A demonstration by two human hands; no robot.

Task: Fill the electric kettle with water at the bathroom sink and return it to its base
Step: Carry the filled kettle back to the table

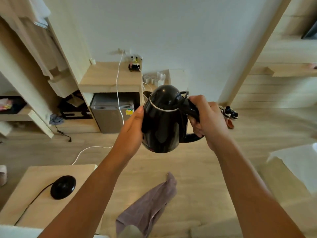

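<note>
A black electric kettle [163, 121] with a closed lid and a thin silver ring hangs in the air in front of me, above the wooden floor. My right hand [205, 117] is wrapped around its black handle on the right side. My left hand [133, 127] presses flat against the kettle's left wall, fingers together. The round black kettle base [63, 186] with its black cord lies bare on a low light-wood table [37, 208] at the lower left, well below and left of the kettle. No sink is in view.
A small grey fridge [111, 115] stands under a wooden counter [109, 79] with cups and a white cable trailing to the floor. A mauve towel [147, 206] hangs at bottom centre. Shoes [229, 113] lie on the floor to the right, and a white bed corner [298, 165] sits at right.
</note>
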